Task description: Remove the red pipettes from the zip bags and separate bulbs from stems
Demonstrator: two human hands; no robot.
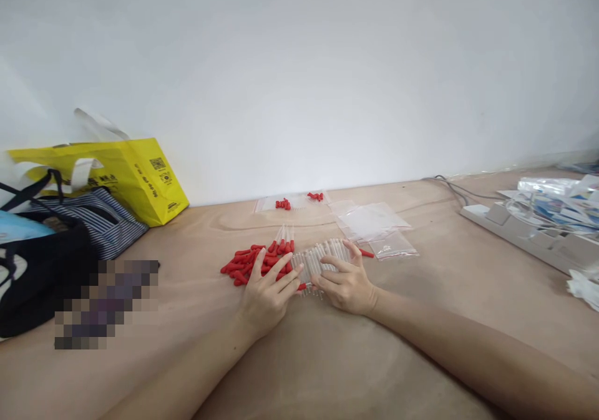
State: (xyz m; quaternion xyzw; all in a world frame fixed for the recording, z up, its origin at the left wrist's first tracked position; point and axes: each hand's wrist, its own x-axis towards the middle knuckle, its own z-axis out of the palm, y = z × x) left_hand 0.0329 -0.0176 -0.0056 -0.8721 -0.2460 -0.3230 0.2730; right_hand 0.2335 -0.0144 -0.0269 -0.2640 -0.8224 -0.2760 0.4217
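Note:
Several clear glass tubes [306, 265] lie side by side in a row on the table in front of me. My right hand [349, 283] rests over the right part of this row, its fingers bent, apart and touching the tubes. At the left end of the row is my left hand [267, 292], its fingers spread over a heap of red rubber bulbs [238, 267]. Behind it, a few droppers [283, 239] with red bulbs point their clear tips away from me. My fingers hide parts of the heap and the row.
Flat clear zip bags [372, 221] lie behind my right hand. Farther back, red-bulbed pieces [282, 204] rest on more clear plastic. A yellow bag [140, 180], a striped pouch [105, 223] and a black bag [47, 283] stand left. A white tray [519, 236] with packets is right.

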